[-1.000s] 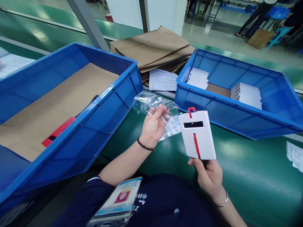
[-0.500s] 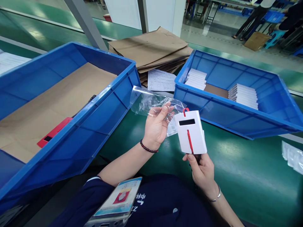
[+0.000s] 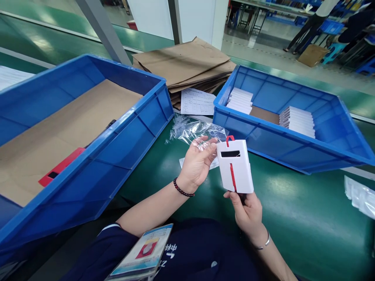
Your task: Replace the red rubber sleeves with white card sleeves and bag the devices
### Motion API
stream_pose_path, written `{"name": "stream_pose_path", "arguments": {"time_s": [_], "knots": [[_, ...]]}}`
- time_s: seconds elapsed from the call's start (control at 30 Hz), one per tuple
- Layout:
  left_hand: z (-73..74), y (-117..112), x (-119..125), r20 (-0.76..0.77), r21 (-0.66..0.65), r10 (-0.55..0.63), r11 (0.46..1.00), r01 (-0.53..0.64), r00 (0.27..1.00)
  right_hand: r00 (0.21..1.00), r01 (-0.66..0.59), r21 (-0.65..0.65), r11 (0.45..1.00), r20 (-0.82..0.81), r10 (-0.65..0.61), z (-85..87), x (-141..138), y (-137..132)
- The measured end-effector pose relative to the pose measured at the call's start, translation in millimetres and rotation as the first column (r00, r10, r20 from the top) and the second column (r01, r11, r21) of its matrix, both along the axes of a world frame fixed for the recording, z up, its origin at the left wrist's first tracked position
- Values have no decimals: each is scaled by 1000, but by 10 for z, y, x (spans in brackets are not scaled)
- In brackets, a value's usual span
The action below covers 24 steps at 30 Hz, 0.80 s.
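My right hand (image 3: 249,212) grips the lower end of a white rectangular case (image 3: 241,168), held upright above the bench. The case has a dark window slot, a red strip down its front and a red loop on top; something dark shows at its bottom. Beside it, my left hand (image 3: 197,164) has its fingers apart, with the thumb near the case's left edge. A crumpled clear plastic bag (image 3: 196,130) lies behind and against the left fingertips. Whether it still touches them is hard to see. A whitish flat piece (image 3: 215,164) shows under that hand.
At left, a large blue bin (image 3: 140,125) holds a red device (image 3: 63,166) on brown card. The right blue bin (image 3: 263,136) contains rows of white cases (image 3: 297,121). Cardboard sheets (image 3: 181,62) and a printed sheet (image 3: 197,101) lie behind. Plastic bags (image 3: 361,197) lie far right.
The clear bag, earlier spread out in my left hand, is now crumpled and lower beyond the fingers. The left fingers have loosened and the thumb is nearer the case. My right hand keeps its grip.
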State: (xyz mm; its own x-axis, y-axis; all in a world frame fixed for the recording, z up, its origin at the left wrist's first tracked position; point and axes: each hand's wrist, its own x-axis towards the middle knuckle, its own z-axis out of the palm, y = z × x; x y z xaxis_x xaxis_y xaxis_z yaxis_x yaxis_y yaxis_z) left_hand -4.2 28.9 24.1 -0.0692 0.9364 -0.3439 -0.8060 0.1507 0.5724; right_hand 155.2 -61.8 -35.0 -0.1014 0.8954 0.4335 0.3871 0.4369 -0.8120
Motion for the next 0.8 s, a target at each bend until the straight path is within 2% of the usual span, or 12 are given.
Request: {"name": "stream_pose_path", "arguments": {"time_s": [0.2, 0.4, 0.63, 0.8], "knots": [[-13, 25, 17, 17, 30, 3, 1000, -4, 1000, 990, 51, 97, 994, 128, -63, -22, 33, -25], [-6, 10, 34, 39, 37, -2, 999, 1, 999, 986, 63, 148, 987, 146, -85, -28, 19, -13], [-47, -38, 27, 31, 82, -119, 990, 116, 992, 994, 68, 57, 996, 84, -72, -51, 24, -28], [-85, -51, 3, 54, 143, -172, 976, 163, 984, 991, -70, -132, 989, -125, 53, 28, 1, -53]]}}
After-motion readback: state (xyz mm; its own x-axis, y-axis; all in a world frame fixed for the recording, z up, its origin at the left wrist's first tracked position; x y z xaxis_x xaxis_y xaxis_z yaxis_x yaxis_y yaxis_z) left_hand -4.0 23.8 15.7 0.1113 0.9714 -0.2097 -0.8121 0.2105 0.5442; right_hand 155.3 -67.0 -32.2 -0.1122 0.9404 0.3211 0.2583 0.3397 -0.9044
